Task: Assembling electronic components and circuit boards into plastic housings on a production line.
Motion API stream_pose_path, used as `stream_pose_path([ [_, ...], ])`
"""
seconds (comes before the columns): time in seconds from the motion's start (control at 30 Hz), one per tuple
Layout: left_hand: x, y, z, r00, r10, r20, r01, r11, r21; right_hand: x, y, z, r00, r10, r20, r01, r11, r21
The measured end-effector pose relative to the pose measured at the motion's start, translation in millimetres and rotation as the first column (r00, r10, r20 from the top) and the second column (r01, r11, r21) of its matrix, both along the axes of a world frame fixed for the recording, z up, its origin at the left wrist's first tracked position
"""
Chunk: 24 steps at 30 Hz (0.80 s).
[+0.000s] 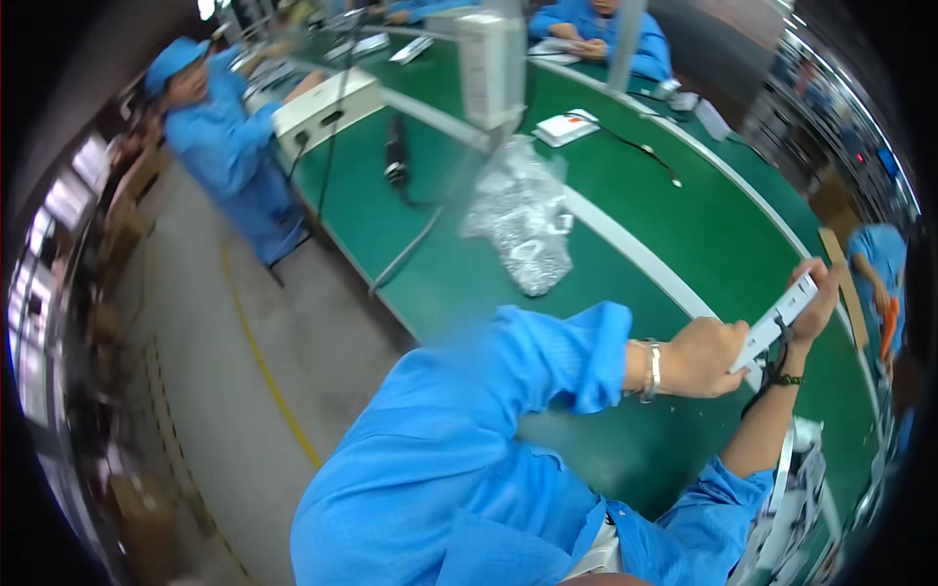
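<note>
My left hand [705, 358], with a metal bracelet on the wrist, is closed around the near end of a slim white device [774, 330]. My right hand [823, 301], wearing a beaded band, grips the far end. The device is held tilted above the green table on the right side, and small dark openings show along its edge. A black cable [782, 352] hangs beside it near my right wrist; I cannot tell if it is attached.
A clear plastic bag of silvery pieces [528, 220] lies mid-table, near a black handheld tool [395, 151] with a cord. A cream box [327, 112] and a white upright unit [489, 73] stand farther back. A white device [567, 128] rests beyond the pale rail. Several co-workers surround the table.
</note>
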State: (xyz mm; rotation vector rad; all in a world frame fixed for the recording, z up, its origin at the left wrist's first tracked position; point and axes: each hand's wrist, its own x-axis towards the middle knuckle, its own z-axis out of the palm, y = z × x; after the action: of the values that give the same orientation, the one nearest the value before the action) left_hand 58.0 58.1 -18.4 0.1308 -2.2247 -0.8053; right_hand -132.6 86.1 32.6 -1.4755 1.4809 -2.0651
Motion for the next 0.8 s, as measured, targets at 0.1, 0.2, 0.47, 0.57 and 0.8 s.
stream_pose_path([
  [0.1,-21,-18,-32,0.997,0.072,-0.041,-0.069,0.996,0.063,-6,-28,-20,0.938,-0.278,-0.206,0.314,0.935,0.165],
  [0.2,-27,-40,-24,0.967,-0.255,0.018,0.19,0.765,0.615,-7,-34,-13,0.795,-0.402,-0.455,0.597,0.651,0.469],
  [0.47,-72,-225,-52,0.997,-0.065,-0.05,0.08,0.66,0.747,-101,86,53,0.595,-0.234,-0.769,0.628,0.732,0.263],
  [0.57,-81,-256,-62,0.433,0.744,0.509,-0.534,0.667,-0.52,-134,194,64,0.435,-0.493,-0.754,0.736,0.677,-0.018],
  [0.8,-74,-259,-38,0.741,0.667,0.08,-0.574,0.691,-0.44,-149,304,24,0.687,-0.054,-0.725,0.648,-0.406,0.644],
])
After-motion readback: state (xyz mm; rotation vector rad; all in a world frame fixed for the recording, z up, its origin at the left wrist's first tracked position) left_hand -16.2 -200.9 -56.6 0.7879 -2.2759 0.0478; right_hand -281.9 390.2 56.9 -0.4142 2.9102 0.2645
